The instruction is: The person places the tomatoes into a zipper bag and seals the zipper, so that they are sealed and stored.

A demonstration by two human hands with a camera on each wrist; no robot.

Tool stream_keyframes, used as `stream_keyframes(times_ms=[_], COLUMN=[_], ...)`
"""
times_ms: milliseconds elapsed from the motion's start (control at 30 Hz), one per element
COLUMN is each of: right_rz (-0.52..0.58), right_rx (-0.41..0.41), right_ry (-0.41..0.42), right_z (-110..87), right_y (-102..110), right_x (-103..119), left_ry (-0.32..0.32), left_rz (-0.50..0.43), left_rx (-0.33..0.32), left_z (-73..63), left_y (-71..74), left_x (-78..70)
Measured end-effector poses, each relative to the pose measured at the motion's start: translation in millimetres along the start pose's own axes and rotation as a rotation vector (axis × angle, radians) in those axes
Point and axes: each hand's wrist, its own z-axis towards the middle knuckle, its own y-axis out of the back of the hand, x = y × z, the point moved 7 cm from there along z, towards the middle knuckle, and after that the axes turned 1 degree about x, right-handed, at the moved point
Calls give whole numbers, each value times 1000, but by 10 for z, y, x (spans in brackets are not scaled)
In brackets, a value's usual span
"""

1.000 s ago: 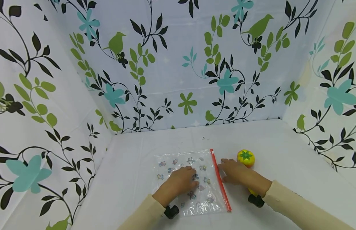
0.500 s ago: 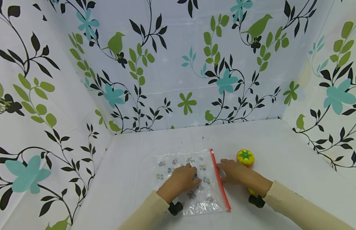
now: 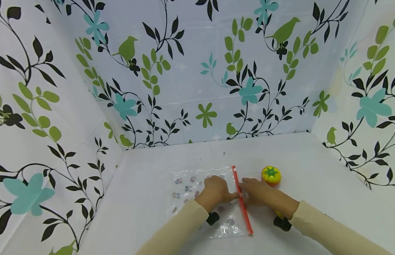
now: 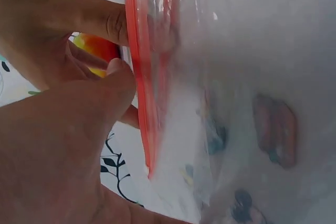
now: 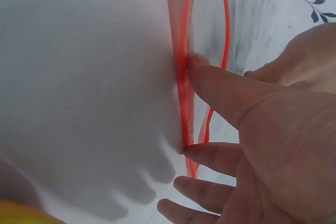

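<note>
A clear zip bag (image 3: pixel 229 223) with small coloured prints lies on the white table, its red zip edge (image 3: pixel 245 216) facing right. In the right wrist view the two red strips (image 5: pixel 226 30) stand apart at the mouth. My right hand (image 5: pixel 283 135) pinches one strip, its thumb inside the mouth and a fingertip at the outer side. My left hand (image 3: pixel 215 193) is over the bag with its thumb (image 4: pixel 123 77) stretched to the red edge; its other fingers are largely hidden, so I cannot tell whether they grip. Seen through the plastic is a right fingertip (image 4: pixel 164 36).
A red and yellow toy fruit with a green top (image 3: pixel 271 175) stands just beyond my right forearm. Another yellow piece (image 3: pixel 279 214) shows partly under that wrist. A patterned cloth (image 3: pixel 197 78) hangs behind and at both sides of the table.
My left hand has moved right across the bag, from its printed middle to the red zip edge, meeting the right hand. The right hand has barely moved.
</note>
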Motion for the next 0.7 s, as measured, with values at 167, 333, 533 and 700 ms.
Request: stream_keyframes(times_ms=[167,333,533,700], right_rz=[-4,-15,-18,-20], right_rx=[10,12,2,0], right_ry=[-25,-32,-23,-13], right_z=[28,24,15,14], right_y=[-19,-6,-8,-2], right_x=[4,8,24,30], left_ry=[70,111,177,186], left_rz=[5,-40,-83,-38], left_rx=[63,65,94,100], left_z=[21,40,42,54], left_y=[-18,-18,-30,-29], left_x=[-70,-120,-131,-127])
